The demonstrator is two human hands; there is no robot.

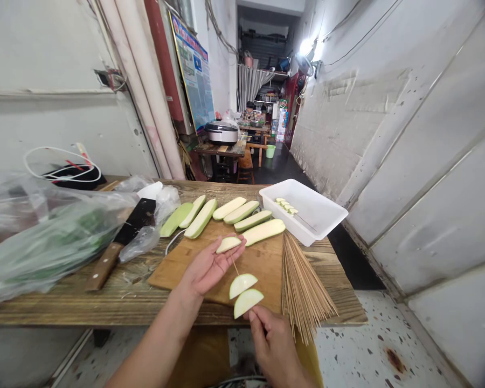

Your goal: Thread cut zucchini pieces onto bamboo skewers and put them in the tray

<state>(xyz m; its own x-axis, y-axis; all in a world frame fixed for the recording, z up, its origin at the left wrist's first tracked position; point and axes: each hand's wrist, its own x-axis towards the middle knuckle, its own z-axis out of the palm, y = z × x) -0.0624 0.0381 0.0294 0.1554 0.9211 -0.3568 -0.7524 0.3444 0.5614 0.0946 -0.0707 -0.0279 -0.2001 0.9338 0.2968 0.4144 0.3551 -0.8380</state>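
Note:
My left hand (212, 269) is palm up, holding a half-round slice of pale green squash (228, 244) against its fingers. The fingers of my right hand (272, 337) are closed at the near end of a thin wooden skewer (234, 263), which runs up to that slice. Two more half-round slices (248, 303) are threaded on it just above my right fingers. Beneath both hands lies a wooden cutting board (178, 272). Several long halved squashes (262, 231) rest along its far edge. A fan of bare bamboo skewers (305, 285) lies at the board's right side.
A white plastic tub (327, 213) holding one filled skewer stands at the table's far right. On the left are a cleaver (135, 222) and a plastic bag of greens (60, 237). Farther back, a person (249, 112) sits near a table with a cooker (221, 132).

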